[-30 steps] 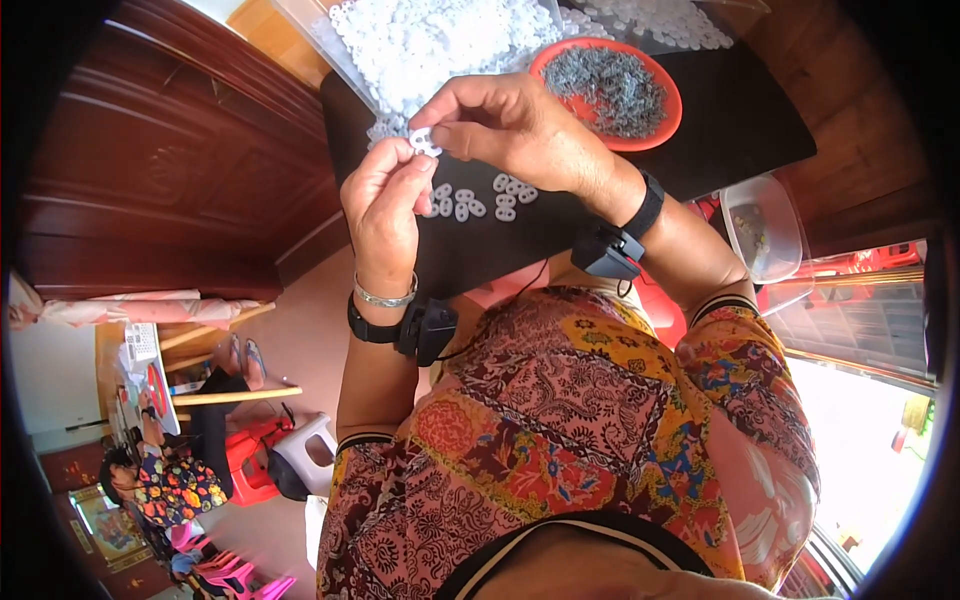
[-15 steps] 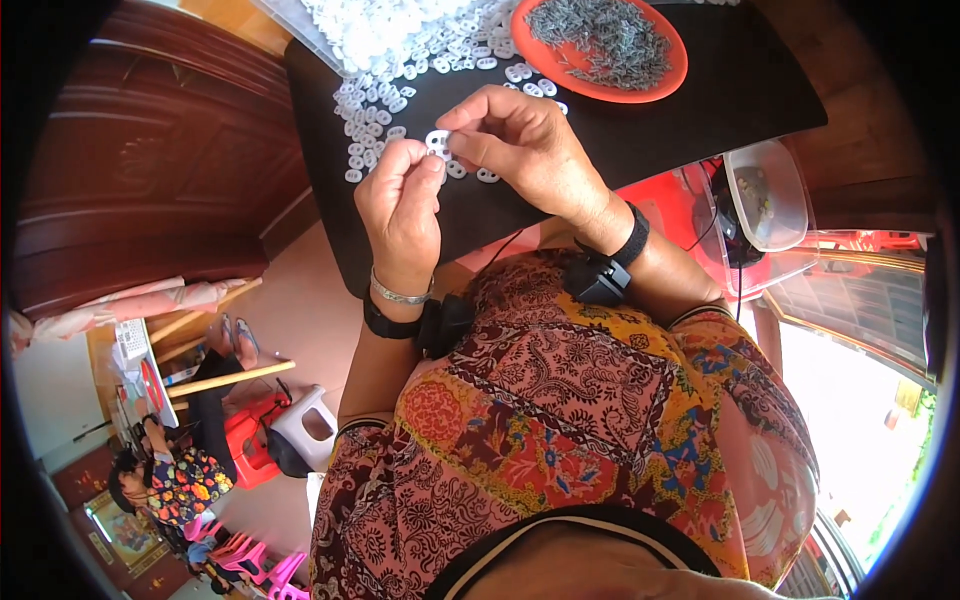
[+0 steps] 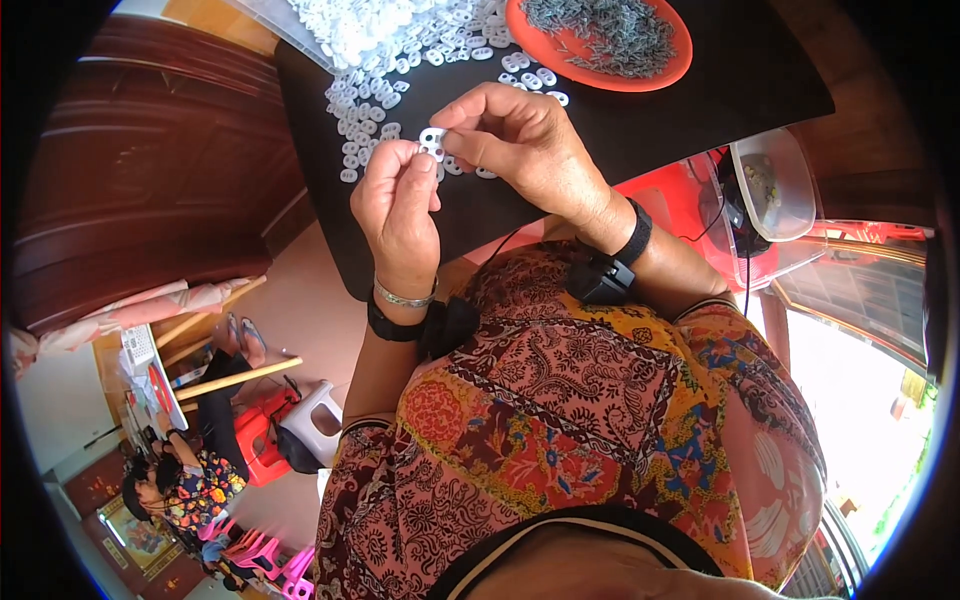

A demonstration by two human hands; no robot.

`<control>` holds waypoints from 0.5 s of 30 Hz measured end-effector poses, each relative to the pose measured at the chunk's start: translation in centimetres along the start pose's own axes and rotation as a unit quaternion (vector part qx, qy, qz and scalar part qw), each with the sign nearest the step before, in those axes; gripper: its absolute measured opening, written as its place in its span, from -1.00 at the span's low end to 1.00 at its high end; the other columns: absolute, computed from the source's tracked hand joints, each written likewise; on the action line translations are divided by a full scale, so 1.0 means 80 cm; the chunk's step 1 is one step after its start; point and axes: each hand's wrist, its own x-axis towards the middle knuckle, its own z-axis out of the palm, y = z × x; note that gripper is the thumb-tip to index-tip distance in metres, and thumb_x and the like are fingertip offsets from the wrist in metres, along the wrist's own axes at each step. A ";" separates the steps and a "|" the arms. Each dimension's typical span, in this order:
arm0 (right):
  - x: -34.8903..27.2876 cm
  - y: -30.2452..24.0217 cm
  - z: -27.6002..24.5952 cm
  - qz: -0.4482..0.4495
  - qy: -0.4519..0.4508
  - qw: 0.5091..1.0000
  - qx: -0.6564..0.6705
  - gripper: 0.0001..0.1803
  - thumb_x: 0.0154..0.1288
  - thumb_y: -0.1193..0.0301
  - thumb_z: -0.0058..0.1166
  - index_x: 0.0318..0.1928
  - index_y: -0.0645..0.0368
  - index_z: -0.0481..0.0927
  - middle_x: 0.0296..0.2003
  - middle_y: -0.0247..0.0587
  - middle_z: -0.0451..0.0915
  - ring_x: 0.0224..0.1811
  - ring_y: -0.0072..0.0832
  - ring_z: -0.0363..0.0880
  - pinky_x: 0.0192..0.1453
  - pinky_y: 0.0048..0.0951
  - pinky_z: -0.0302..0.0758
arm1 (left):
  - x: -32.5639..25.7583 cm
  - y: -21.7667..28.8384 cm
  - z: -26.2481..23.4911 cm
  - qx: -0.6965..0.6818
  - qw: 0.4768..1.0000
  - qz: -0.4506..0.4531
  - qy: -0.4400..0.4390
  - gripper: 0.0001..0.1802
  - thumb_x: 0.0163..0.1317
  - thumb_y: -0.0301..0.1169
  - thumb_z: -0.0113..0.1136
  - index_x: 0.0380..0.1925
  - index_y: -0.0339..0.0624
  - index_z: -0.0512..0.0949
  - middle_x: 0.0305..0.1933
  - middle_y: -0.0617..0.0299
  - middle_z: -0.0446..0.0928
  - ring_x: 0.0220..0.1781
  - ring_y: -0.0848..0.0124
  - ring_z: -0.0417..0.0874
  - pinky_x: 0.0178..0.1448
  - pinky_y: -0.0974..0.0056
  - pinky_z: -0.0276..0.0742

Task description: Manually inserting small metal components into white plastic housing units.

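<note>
Above the dark table, a small white oval plastic piece (image 3: pixel 432 137) with two holes, like a cord lock, is held between both hands. My left hand (image 3: pixel 400 205) is closed, pinching its lower side between thumb and forefinger. From the right, my right hand (image 3: pixel 535 150) pinches its other side with thumb and fingertips. Whether a smaller part sits between the right fingertips cannot be made out. Many similar white pieces (image 3: pixel 365 125) lie loose just beyond my left hand. Farther off to the right is an orange plate (image 3: pixel 600 80) heaped with thin grey metal bits (image 3: pixel 625 40), possibly springs.
A clear bin (image 3: pixel 290 30) heaped with white pieces stands at the table's (image 3: pixel 740 90) far left. Right of the table, a translucent tub (image 3: pixel 800 190) sits by a red surface. Another person (image 3: pixel 190 480) sits at lower left near a grey-white stool (image 3: pixel 315 425).
Both hands keep the same pinch on the white piece, with only slight finger movement. The whole view has shifted a little.
</note>
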 end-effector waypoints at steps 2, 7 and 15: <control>-0.001 0.001 0.002 -0.002 0.009 1.000 0.015 -0.88 0.20 0.57 0.09 -0.22 0.24 0.59 -0.47 -0.43 0.56 -0.43 -0.77 0.48 -0.38 -0.75 0.41 | -0.001 -0.001 -0.002 0.008 1.000 0.005 0.000 -0.87 0.22 -0.47 0.01 -0.48 -0.29 0.43 -0.61 0.40 0.33 -0.61 0.67 0.23 -0.53 0.52 0.12; -0.002 0.000 0.004 -0.002 0.014 1.000 0.005 -0.88 0.21 0.58 0.08 -0.22 0.25 0.59 -0.46 -0.42 0.56 -0.43 -0.76 0.49 -0.35 -0.74 0.44 | -0.003 -0.001 0.001 0.008 1.000 0.000 0.021 -0.87 0.22 -0.47 0.01 -0.47 -0.29 0.44 -0.61 0.39 0.33 -0.61 0.67 0.23 -0.54 0.52 0.12; -0.003 0.000 0.002 0.005 -0.009 1.000 -0.003 -0.83 0.21 0.57 0.08 -0.16 0.24 0.59 -0.42 -0.42 0.58 -0.37 -0.74 0.50 -0.24 -0.70 0.48 | -0.004 -0.005 0.005 -0.028 0.999 -0.011 0.033 -0.88 0.22 -0.48 0.01 -0.46 -0.32 0.45 -0.63 0.39 0.32 -0.62 0.67 0.24 -0.54 0.52 0.11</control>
